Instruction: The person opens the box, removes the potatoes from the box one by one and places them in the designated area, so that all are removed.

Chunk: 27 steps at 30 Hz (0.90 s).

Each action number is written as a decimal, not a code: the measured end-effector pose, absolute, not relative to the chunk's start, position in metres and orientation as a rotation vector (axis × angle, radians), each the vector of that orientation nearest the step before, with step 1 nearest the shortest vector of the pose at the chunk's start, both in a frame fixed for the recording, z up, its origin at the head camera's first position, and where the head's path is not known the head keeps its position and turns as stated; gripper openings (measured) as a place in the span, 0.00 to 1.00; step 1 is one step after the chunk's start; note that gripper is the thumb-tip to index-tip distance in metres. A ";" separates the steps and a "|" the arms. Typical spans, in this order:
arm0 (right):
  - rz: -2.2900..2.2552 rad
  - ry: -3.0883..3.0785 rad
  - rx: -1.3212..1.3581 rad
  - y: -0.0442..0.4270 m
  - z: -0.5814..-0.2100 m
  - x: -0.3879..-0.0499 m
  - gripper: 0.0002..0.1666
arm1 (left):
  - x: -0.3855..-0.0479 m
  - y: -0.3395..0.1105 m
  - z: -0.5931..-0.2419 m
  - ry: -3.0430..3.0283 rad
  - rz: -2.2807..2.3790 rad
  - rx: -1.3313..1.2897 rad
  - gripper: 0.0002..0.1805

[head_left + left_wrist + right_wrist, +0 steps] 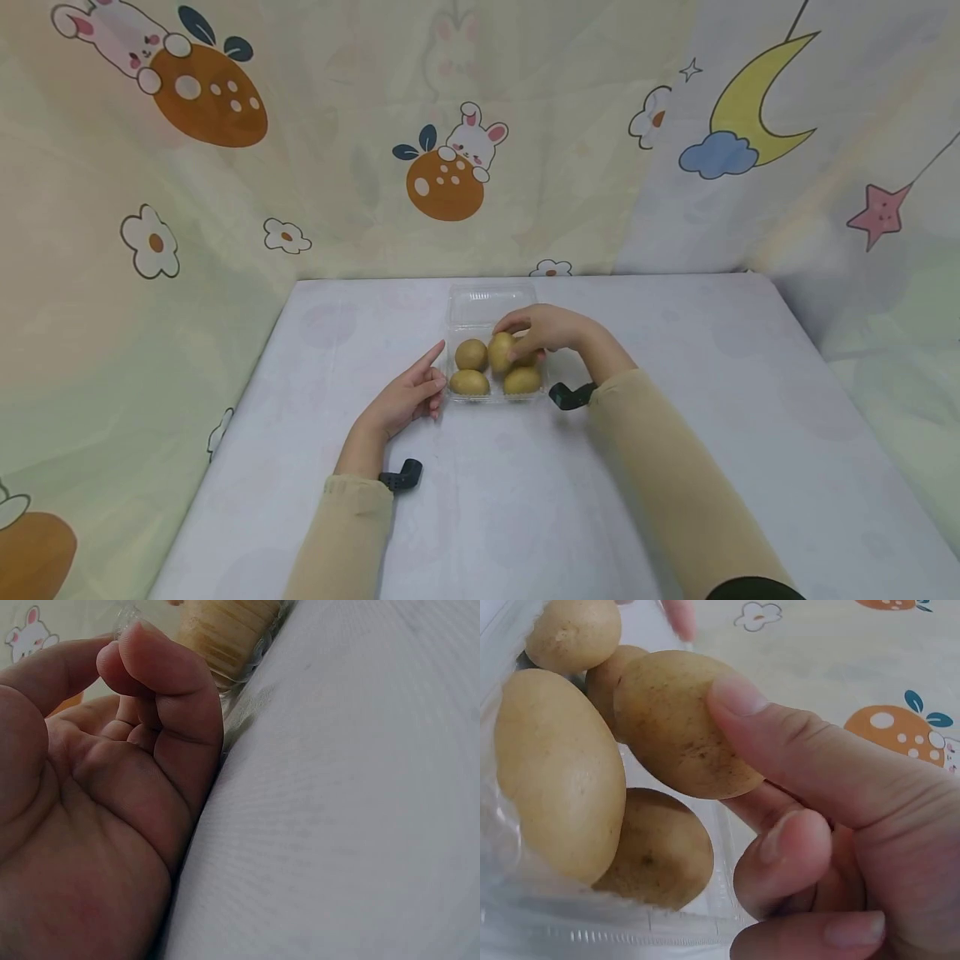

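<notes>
Conceivably, the potato [500, 353] that the right hand [553, 327] pinches between thumb and fingers over the plastic clamshell [492, 306] could slip because its skin looks smooth, jostling the four crowded potatoes [469, 383], while the left hand [405, 397], index extended alongside, grips nothing.

The table [480, 500] has a white, slightly creased covering with faint, darker round patches. Directly on it, nearer the far edge than the near side, sits 1 clear plastic box [487, 399], its lid [491, 307] folded back toward that edge.
</notes>
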State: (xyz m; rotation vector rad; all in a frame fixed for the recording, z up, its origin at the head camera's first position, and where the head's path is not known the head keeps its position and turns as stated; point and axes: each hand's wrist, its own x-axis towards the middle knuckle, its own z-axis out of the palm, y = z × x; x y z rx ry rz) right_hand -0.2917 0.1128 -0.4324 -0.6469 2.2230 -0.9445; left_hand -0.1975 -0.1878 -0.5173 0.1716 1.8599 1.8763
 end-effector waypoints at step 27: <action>-1.210 2.391 -0.423 0.169 -0.434 -0.287 0.40 | -0.196 -0.186 -0.515 1.879 1.871 0.142 0.37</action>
